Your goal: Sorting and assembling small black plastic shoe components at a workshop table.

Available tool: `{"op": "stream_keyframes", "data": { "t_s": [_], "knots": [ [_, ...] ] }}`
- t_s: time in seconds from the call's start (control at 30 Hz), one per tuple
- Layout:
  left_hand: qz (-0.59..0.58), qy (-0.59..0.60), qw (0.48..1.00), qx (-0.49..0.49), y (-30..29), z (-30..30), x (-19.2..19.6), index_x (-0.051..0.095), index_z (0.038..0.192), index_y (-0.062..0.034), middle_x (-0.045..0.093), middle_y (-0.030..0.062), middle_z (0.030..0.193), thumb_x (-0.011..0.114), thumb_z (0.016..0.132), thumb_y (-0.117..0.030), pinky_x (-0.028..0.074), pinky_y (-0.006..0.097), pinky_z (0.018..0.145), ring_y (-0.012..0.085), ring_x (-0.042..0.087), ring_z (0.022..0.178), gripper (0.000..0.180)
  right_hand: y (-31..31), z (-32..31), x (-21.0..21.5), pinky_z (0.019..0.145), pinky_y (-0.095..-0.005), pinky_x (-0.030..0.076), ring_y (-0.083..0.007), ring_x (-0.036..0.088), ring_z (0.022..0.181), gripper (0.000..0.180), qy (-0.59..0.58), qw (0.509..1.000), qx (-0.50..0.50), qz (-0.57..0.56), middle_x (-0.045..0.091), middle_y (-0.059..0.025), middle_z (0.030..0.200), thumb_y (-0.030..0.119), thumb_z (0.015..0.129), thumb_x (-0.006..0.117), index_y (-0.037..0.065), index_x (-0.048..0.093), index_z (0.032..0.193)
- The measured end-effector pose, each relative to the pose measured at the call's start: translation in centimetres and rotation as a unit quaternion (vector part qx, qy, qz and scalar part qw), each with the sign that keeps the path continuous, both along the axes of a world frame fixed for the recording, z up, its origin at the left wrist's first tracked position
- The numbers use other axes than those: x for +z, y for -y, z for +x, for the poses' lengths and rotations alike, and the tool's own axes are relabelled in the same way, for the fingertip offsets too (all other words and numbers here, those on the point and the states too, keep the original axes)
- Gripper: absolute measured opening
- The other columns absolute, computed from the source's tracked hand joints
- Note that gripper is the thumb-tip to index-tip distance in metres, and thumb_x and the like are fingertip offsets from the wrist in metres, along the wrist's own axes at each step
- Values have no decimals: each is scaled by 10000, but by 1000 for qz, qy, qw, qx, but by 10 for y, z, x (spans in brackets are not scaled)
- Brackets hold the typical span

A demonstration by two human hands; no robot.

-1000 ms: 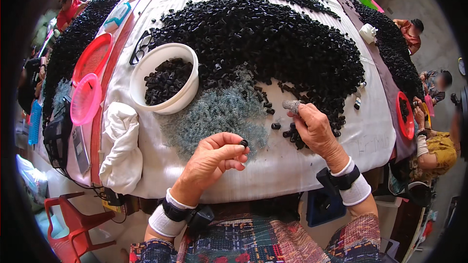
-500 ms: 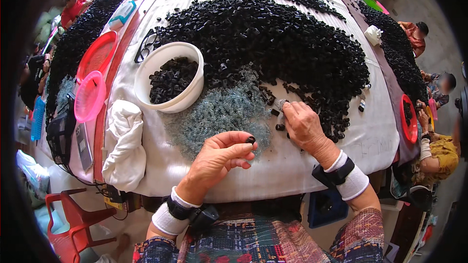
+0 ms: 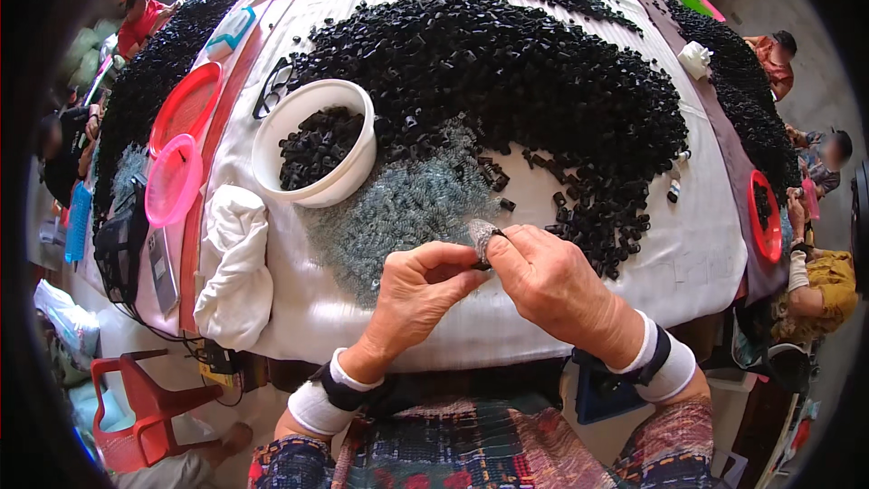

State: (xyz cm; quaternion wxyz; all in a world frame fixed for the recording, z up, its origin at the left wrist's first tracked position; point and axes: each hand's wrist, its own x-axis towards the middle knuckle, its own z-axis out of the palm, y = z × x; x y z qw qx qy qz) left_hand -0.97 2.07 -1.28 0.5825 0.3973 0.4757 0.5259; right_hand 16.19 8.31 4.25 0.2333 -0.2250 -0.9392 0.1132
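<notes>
While my left hand (image 3: 412, 294) pinches a black piece (image 3: 481, 265) mid-frame, bare surface (image 3: 692, 258) reaches its right edge; my right hand (image 3: 566, 285), earlier apart, now adjoins, its hold unclear.

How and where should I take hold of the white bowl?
I'd try the bowl by its left rim, coming from the left, thumb inside, fingers outside: that stretch stands bare above the black parts, between glasses and cloth. Springs crowd its near-right side, which probably suits less.
</notes>
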Motion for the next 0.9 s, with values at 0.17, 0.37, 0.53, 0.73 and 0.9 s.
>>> {"op": "stream_keyframes", "data": {
  "t_s": [0.17, 0.37, 0.53, 0.73, 0.9],
  "knots": [
    [-10, -42, 999, -20, 2, 0, 4, 680, 998, 23, 684, 62, 869, 719, 829, -58, 528, 227, 668, 87, 623, 765, 191, 2, 2, -10, 613, -381, 504, -313, 600, 713, 205, -48, 998, -10, -51, 562, -153, 807, -17, 771, 586, -31, 568, 974],
    [-70, 171, 982, -45, 0, -4, 1, 661, 1027, 19, 697, 130, 930, 706, 832, -55, 553, 286, 673, 175, 671, 787, 213, 1, 8, -15, 628, -267, 529, -155, 656, 740, 267, -192, 966, -69, -158, 665, -108, 883, -79, 790, 650, -6, 629, 1046],
    [-74, 185, 979, -51, -1, -3, 0, 653, 1053, 27, 693, 121, 939, 692, 847, -59, 555, 276, 674, 165, 667, 799, 226, 1, 8, -25, 652, -282, 540, -185, 667, 747, 282, -194, 973, -30, -120, 669, -101, 879, -86, 786, 655, -8, 633, 1055],
    [-59, 178, 981, -59, -3, -1, -5, 656, 1063, 27, 690, 101, 932, 695, 855, -87, 553, 259, 682, 147, 663, 808, 241, 5, 4, -31, 573, -360, 486, -299, 605, 667, 201, -242, 955, -61, -158, 606, -147, 795, -104, 743, 650, -25, 600, 921],
    [-49, 166, 984, -41, -2, -3, -8, 655, 1065, 24, 688, 100, 922, 693, 856, -85, 555, 260, 683, 150, 665, 812, 239, 8, 8, -34, 576, -341, 502, -283, 620, 674, 220, -207, 971, -59, -99, 614, -155, 813, -110, 754, 643, -37, 609, 959]
  ]
}}
